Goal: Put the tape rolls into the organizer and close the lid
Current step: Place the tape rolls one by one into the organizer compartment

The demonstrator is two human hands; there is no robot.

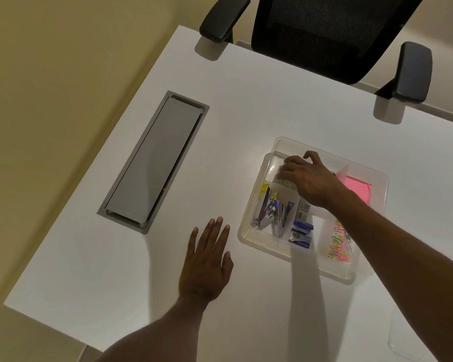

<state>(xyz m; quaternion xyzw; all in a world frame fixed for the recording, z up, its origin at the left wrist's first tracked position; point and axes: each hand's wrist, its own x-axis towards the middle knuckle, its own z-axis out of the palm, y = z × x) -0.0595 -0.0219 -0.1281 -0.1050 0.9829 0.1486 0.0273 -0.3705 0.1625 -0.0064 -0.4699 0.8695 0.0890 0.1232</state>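
The worktop [246, 113] looked matt white and smooth; the organizer [264, 241] was clear glossy plastic, the staplers [266, 210] shiny metal, the cable hatch [154, 160] matt grey, the chair back [324, 30] black mesh.

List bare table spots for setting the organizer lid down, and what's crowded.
Free: table between grey cable hatch and organizer; also between chair and organizer. Crowded: organizer, right hand inside; left hand flat beside it.
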